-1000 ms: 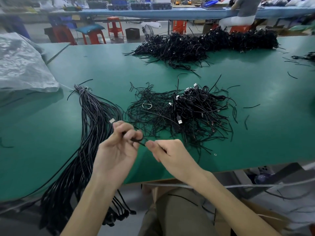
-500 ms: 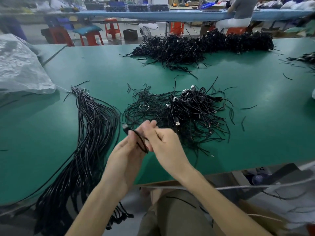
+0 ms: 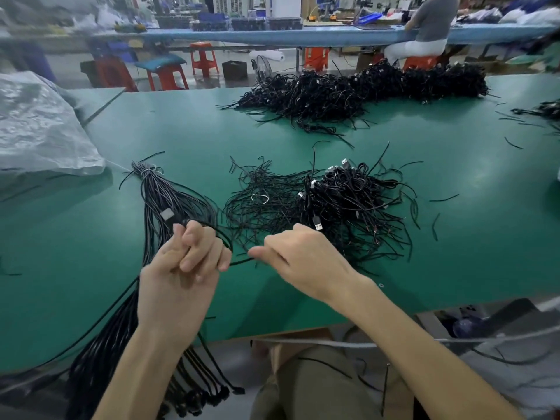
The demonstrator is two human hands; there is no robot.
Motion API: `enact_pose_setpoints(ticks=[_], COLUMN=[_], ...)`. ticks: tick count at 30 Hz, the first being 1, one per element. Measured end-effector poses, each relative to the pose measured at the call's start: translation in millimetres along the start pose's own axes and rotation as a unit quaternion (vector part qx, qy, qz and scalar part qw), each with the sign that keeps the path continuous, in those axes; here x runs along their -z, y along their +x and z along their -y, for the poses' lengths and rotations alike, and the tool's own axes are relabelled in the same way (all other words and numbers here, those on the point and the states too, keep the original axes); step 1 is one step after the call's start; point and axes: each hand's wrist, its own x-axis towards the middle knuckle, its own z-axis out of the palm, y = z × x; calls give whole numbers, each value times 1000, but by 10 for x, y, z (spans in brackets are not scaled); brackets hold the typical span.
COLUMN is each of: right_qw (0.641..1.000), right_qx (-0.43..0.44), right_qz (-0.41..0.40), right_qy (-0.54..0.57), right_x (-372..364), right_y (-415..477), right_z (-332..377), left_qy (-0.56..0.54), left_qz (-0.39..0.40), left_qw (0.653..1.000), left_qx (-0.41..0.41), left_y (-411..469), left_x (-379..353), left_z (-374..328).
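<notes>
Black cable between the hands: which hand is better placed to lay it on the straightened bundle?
Left, probably. The left hand grips the cable right over the bundle; the right hand pinches it farther off, in front of the tangled pile.

Grey plastic sack (image 3: 39,131) lies left; red stools (image 3: 203,57) stand beyond table (image 3: 181,122).

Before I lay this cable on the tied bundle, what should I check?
1. Grip of the left hand on the cable: ok.
2. Pinch of the right hand on the cable: ok.
3. The cable straightened out: not ok, it loops beside the left hand.
4. The cable clear of the tangled pile: cannot tell.
5. The tied bundle lying on the table just beyond the left hand: ok.
</notes>
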Motion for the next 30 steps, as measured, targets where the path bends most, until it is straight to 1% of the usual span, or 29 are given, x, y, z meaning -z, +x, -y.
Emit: enact_pose_setpoints(ticks=[1, 2, 3, 4, 5, 6, 7, 8, 9, 10, 12, 13, 14, 16, 19, 20, 23, 25, 26, 27, 29, 30], right_qw=[1000, 997, 994, 991, 989, 985, 978, 967, 953, 941, 927, 924, 926, 937, 935, 936, 951, 946, 938, 924, 882, 872], right_qx=[-25, -60, -94, -121, -144, -167, -190, -213, -235, -249, -250, -243, -236, -219, -221, -223, -225, -247, -253, -257, -253, -244], right_qz=[13, 31, 40, 36, 22, 0, -25, -43, -51, -53, -48, -47, -48, -44, -31, -26, 18, 42, 54, 68, 87, 87], right_qy=[10, 21, 29, 31, 36, 53, 88, 135, 183, 223, 276, 292, 292, 269, 274, 271, 212, 208, 230, 276, 387, 416], right_x=[28, 54, 73, 88, 107, 121, 131, 132, 125, 118, 92, 69, 44, -17, -98, -97, -77, -82, -79, -69, -50, -40], right_y=[13, 38, 75, 118, 163, 197, 215, 213, 199, 172, 83, 36, -13, -91, -157, -163, -158, -141, -129, -114, -94, -93], right_z=[-30, -55, -65, -58, -31, 5, 49, 89, 128, 172, 288, 351, 404, 481, 476, 447, 360, 309, 296, 292, 289, 285], left_qy=[46, 129, 240, 348, 430, 482, 500, 496, 470, 425, 292, 217, 162, 92, -21, -33, -66, -83, -84, -78, -42, -17], left_qz=[21, 52, 89, 123, 134, 112, 65, 13, -28, -54, -72, -68, -64, -67, -102, -107, -116, -111, -100, -86, -50, -33], left_qw=[999, 990, 966, 928, 891, 869, 863, 867, 881, 903, 953, 972, 981, 988, 990, 990, 989, 988, 990, 991, 995, 996], left_qx=[7, 22, 43, 59, 56, 31, -5, -33, -44, -33, 28, 62, 84, 102, 96, 85, 66, 61, 61, 63, 70, 75], left_y=[-14, -25, -33, -49, -56, -52, -35, -15, 7, 40, 76, 84, 95, 147, 211, 214, 169, 144, 130, 121, 100, 89], left_x=[-1, -20, -37, -65, -104, -139, -176, -187, -189, -197, -219, -230, -252, -302, -327, -313, -257, -209, -184, -168, -140, -128], left_z=[-15, 1, 58, 146, 251, 355, 432, 493, 532, 545, 524, 503, 472, 409, 327, 309, 267, 275, 284, 291, 305, 305])
